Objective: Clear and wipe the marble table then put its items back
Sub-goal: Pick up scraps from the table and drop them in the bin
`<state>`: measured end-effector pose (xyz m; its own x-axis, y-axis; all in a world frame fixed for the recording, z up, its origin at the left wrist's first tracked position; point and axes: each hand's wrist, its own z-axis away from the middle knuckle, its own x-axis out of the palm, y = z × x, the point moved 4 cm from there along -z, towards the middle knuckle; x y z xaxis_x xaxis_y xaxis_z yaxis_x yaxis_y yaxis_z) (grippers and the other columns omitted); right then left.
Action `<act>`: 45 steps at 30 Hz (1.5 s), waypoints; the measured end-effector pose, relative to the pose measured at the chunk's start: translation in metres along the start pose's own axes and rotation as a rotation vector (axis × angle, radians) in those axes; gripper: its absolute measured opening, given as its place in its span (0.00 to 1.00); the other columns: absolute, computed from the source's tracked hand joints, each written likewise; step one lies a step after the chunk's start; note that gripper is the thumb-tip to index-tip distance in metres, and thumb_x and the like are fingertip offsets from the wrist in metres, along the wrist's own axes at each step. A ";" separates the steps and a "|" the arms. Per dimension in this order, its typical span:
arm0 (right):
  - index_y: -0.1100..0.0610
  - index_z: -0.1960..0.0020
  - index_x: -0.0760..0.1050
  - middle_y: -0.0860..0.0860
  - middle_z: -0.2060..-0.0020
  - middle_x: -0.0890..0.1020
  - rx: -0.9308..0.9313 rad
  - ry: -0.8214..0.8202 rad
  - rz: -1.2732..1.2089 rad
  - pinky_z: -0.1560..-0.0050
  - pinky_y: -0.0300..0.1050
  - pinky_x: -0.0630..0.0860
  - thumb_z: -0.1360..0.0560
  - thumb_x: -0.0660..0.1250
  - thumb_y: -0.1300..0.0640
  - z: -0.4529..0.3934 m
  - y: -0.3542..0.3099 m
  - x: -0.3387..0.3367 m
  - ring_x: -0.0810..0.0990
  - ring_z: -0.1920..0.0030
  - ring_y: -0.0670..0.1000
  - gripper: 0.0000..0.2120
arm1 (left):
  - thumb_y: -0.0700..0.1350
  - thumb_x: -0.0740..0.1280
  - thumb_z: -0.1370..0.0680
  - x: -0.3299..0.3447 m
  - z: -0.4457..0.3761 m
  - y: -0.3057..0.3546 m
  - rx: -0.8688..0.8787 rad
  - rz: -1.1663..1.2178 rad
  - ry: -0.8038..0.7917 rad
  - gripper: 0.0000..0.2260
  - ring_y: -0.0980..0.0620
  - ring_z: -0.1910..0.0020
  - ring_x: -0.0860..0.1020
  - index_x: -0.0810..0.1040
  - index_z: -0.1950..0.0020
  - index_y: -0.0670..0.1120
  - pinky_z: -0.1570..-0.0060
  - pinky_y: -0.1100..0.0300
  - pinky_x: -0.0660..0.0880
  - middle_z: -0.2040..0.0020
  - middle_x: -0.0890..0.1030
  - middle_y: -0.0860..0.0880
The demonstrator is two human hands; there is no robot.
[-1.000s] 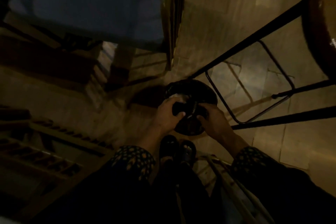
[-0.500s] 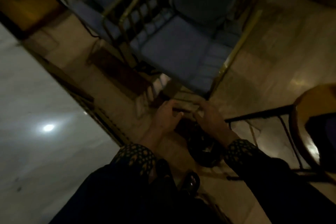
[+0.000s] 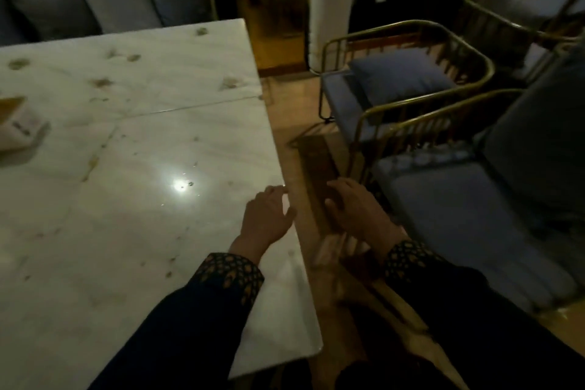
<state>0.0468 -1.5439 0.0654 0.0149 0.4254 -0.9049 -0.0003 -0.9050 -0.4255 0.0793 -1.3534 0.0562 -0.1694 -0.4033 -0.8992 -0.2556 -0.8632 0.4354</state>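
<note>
The white marble table [image 3: 133, 206] fills the left, marked with brown stains and a bright light reflection. My left hand [image 3: 267, 218] hovers over its right edge, fingers apart and nothing in it. Just off the edge, above the floor, my right hand [image 3: 357, 209] shows its back with its palm hidden. Its fingers lie over a long dark brown strip [image 3: 316, 168]; whether it grips that strip is unclear. A pale box [image 3: 19, 131] lies on the table at the far left.
Two brass-framed chairs with blue cushions [image 3: 402, 79] [image 3: 468, 209] stand close on the right, leaving a narrow strip of wooden floor [image 3: 285, 111] beside the table. Grey sofa cushions [image 3: 120, 3] line the table's far side. A white tall unit [image 3: 329, 16] stands at the back.
The view has swung up from a dark round container on the floor to the tabletop. Both hands have left that container and risen to the table's right edge.
</note>
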 end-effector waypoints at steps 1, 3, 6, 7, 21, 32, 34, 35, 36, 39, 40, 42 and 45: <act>0.54 0.29 0.67 0.54 0.29 0.68 -0.019 0.005 0.013 0.31 0.53 0.67 0.21 0.63 0.50 -0.014 -0.015 0.001 0.68 0.30 0.56 0.22 | 0.55 0.61 0.21 -0.011 -0.004 -0.013 -0.030 -0.014 0.031 0.22 0.45 0.36 0.72 0.67 0.29 0.49 0.38 0.51 0.69 0.31 0.71 0.47; 0.54 0.27 0.65 0.54 0.28 0.67 -0.082 0.008 0.031 0.29 0.52 0.64 0.21 0.62 0.48 -0.043 -0.046 0.002 0.65 0.28 0.55 0.24 | 0.56 0.61 0.21 -0.034 -0.016 -0.035 -0.079 -0.038 0.100 0.22 0.45 0.36 0.72 0.68 0.29 0.48 0.38 0.51 0.69 0.31 0.71 0.47; 0.54 0.25 0.60 0.55 0.26 0.64 -0.175 -0.012 0.075 0.27 0.53 0.61 0.20 0.57 0.43 -0.094 -0.088 -0.002 0.61 0.26 0.56 0.28 | 0.56 0.62 0.21 -0.073 -0.037 -0.061 -0.156 -0.035 0.236 0.24 0.45 0.33 0.70 0.67 0.28 0.48 0.34 0.49 0.67 0.29 0.70 0.47; 0.54 0.24 0.57 0.56 0.25 0.62 -0.194 -0.013 0.081 0.27 0.54 0.59 0.20 0.55 0.41 -0.112 -0.099 -0.004 0.59 0.25 0.57 0.29 | 0.57 0.61 0.21 -0.085 -0.042 -0.068 -0.178 -0.040 0.275 0.25 0.46 0.31 0.69 0.66 0.27 0.48 0.33 0.48 0.65 0.28 0.69 0.47; 0.53 0.21 0.49 0.57 0.22 0.52 -0.511 -0.190 0.165 0.25 0.57 0.53 0.20 0.50 0.38 -0.334 -0.123 -0.011 0.52 0.23 0.59 0.32 | 0.56 0.59 0.20 -0.121 -0.137 -0.139 -0.751 -0.061 0.373 0.27 0.43 0.29 0.65 0.61 0.25 0.45 0.31 0.44 0.63 0.26 0.65 0.44; 0.53 0.21 0.49 0.56 0.22 0.51 -0.592 -0.397 0.155 0.25 0.59 0.53 0.19 0.53 0.41 -0.423 -0.045 0.010 0.50 0.23 0.58 0.32 | 0.56 0.59 0.20 -0.049 -0.213 -0.116 -0.904 0.029 0.246 0.27 0.43 0.31 0.67 0.60 0.25 0.46 0.32 0.45 0.64 0.27 0.65 0.44; 0.53 0.22 0.51 0.56 0.22 0.53 -0.581 -0.409 0.137 0.26 0.59 0.54 0.19 0.53 0.41 -0.445 -0.039 0.014 0.51 0.23 0.58 0.31 | 0.57 0.59 0.21 -0.050 -0.247 -0.114 -0.870 0.033 0.252 0.28 0.44 0.31 0.67 0.60 0.25 0.46 0.32 0.45 0.65 0.27 0.65 0.45; 0.52 0.22 0.52 0.56 0.22 0.53 -0.583 -0.405 0.129 0.26 0.59 0.55 0.19 0.53 0.41 -0.457 -0.037 0.013 0.52 0.23 0.58 0.30 | 0.57 0.59 0.21 -0.052 -0.266 -0.116 -0.852 0.033 0.257 0.28 0.43 0.31 0.67 0.60 0.25 0.47 0.33 0.45 0.66 0.27 0.65 0.45; 0.52 0.22 0.53 0.56 0.22 0.53 -0.595 -0.401 0.135 0.26 0.58 0.54 0.19 0.53 0.41 -0.469 -0.035 0.011 0.52 0.23 0.58 0.29 | 0.58 0.59 0.21 -0.054 -0.288 -0.118 -0.832 0.035 0.257 0.28 0.43 0.31 0.67 0.60 0.25 0.47 0.34 0.46 0.66 0.27 0.65 0.45; 0.52 0.23 0.57 0.55 0.22 0.49 -0.703 -0.389 0.282 0.25 0.55 0.51 0.17 0.52 0.47 -0.513 -0.034 0.001 0.48 0.23 0.58 0.24 | 0.59 0.58 0.21 -0.057 -0.362 -0.131 -0.777 0.025 0.244 0.29 0.43 0.31 0.67 0.58 0.24 0.46 0.36 0.46 0.68 0.26 0.63 0.45; 0.52 0.23 0.58 0.55 0.22 0.48 -0.712 -0.383 0.312 0.25 0.54 0.50 0.16 0.52 0.49 -0.532 -0.035 -0.002 0.47 0.23 0.59 0.23 | 0.59 0.58 0.21 -0.057 -0.389 -0.138 -0.762 0.032 0.241 0.30 0.43 0.31 0.66 0.57 0.24 0.47 0.36 0.46 0.68 0.25 0.61 0.45; 0.52 0.22 0.54 0.55 0.22 0.49 -0.670 -0.376 0.313 0.26 0.52 0.51 0.17 0.52 0.48 -0.582 -0.035 0.002 0.48 0.23 0.57 0.24 | 0.59 0.58 0.21 -0.058 -0.445 -0.155 -0.747 0.052 0.225 0.31 0.42 0.28 0.62 0.53 0.22 0.48 0.33 0.44 0.65 0.23 0.57 0.44; 0.51 0.21 0.49 0.55 0.22 0.53 -0.571 -0.329 0.198 0.27 0.54 0.55 0.19 0.51 0.41 -0.670 -0.039 0.022 0.52 0.23 0.56 0.30 | 0.60 0.57 0.21 -0.055 -0.528 -0.187 -0.726 0.089 0.225 0.33 0.42 0.24 0.54 0.47 0.21 0.51 0.28 0.42 0.57 0.21 0.49 0.45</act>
<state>0.7170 -1.5042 0.0713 -0.2355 0.1498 -0.9603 0.5568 -0.7890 -0.2596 0.6391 -1.3297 0.0016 0.0579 -0.4658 -0.8830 0.4525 -0.7761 0.4391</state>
